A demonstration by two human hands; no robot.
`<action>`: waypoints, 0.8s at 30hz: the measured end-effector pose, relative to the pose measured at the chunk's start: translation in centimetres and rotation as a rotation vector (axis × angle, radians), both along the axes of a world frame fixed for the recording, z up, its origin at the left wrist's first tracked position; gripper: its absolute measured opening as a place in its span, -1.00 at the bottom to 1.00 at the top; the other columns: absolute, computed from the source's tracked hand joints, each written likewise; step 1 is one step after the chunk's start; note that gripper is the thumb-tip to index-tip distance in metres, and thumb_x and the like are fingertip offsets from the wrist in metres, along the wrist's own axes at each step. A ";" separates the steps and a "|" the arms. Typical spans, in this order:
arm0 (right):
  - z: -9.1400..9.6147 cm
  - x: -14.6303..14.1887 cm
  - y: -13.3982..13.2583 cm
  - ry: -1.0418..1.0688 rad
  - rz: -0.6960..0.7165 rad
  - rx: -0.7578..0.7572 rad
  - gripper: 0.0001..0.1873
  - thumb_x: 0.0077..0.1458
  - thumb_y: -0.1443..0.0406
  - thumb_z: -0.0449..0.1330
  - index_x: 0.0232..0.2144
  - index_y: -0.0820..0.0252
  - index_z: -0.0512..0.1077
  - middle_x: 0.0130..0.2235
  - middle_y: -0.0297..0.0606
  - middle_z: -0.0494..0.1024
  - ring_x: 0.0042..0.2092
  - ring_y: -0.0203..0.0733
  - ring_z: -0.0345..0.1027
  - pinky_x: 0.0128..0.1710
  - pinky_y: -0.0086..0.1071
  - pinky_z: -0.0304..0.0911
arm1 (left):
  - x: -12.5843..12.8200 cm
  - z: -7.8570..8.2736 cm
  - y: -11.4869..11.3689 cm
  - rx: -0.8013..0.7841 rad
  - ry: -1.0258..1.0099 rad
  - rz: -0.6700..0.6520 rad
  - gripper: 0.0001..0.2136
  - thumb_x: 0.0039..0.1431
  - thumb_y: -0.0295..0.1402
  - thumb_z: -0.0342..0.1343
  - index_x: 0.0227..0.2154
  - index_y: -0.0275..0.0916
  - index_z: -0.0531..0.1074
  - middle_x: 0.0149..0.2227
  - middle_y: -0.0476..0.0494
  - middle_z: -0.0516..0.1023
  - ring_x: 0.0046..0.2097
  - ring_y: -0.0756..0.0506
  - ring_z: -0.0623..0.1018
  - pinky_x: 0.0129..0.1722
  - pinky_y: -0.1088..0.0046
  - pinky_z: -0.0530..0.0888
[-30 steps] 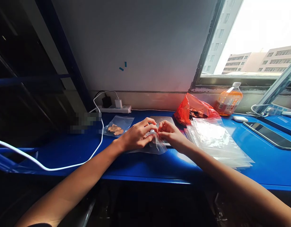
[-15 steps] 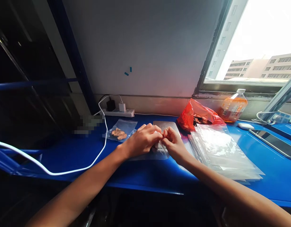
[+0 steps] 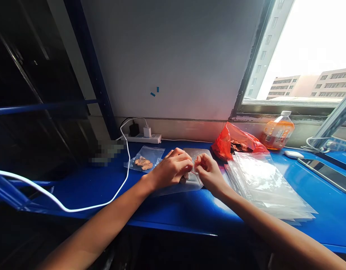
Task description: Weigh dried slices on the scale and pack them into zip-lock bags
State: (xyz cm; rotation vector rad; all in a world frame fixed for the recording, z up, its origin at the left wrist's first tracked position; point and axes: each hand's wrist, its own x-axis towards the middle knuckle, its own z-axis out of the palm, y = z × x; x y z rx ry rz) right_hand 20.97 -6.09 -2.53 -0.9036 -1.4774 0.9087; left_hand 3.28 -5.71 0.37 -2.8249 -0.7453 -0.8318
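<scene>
My left hand (image 3: pixel 173 169) and my right hand (image 3: pixel 208 173) meet over a small clear plastic bag (image 3: pixel 177 186) lying on the blue table (image 3: pixel 173 210). Both hands pinch the bag's top edge, fingers curled and close together. Something brownish shows inside the bag between the hands. The bag partly covers a flat grey plate (image 3: pixel 195 153) behind the hands.
A second clear bag with brown pieces (image 3: pixel 144 159) lies to the left. A stack of clear bags (image 3: pixel 265 183) lies right, with a red plastic bag (image 3: pixel 236 140), an orange drink bottle (image 3: pixel 276 131) and a phone (image 3: pixel 324 173) beyond. A power strip (image 3: pixel 141 138) and white cable (image 3: pixel 77 206) sit left.
Both hands stay pinched on the bag's top edge; the fingers have shifted a little along it. The camera has tilted up slightly.
</scene>
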 end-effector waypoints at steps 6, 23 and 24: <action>0.4 0.3 -0.8 -0.368 0.006 0.086 -0.88 0.05 0.22 0.09 -0.42 0.15 0.32 -0.43 -0.33 0.38 -0.40 -0.26 0.23 -0.40 -0.36 0.14 | -0.7 -0.2 0.4 -0.113 0.043 0.100 -0.91 0.21 -0.45 0.04 -0.26 -0.19 0.42 -0.24 -0.09 0.54 -0.02 -0.16 0.37 -0.01 0.29 0.31; 2.7 2.7 -0.7 0.027 0.115 0.010 -0.40 0.03 0.00 0.20 0.05 0.05 0.16 -0.26 -0.33 0.41 -0.24 -0.22 0.35 -0.24 -0.29 0.28 | -4.0 2.2 1.8 0.223 -0.579 0.388 -0.85 0.14 -0.30 0.11 -0.45 -0.22 0.51 -0.44 -0.07 0.51 -0.26 -0.11 0.43 -0.21 0.34 0.38; 2.6 2.7 -0.6 0.035 0.131 -0.043 -0.36 0.02 -0.01 0.21 0.07 0.05 0.13 -0.24 -0.32 0.42 -0.22 -0.21 0.36 -0.22 -0.27 0.30 | -4.3 2.3 1.9 0.198 -0.694 0.410 -0.85 0.13 -0.29 0.13 -0.45 -0.23 0.51 -0.46 -0.05 0.48 -0.33 -0.07 0.42 -0.29 0.39 0.38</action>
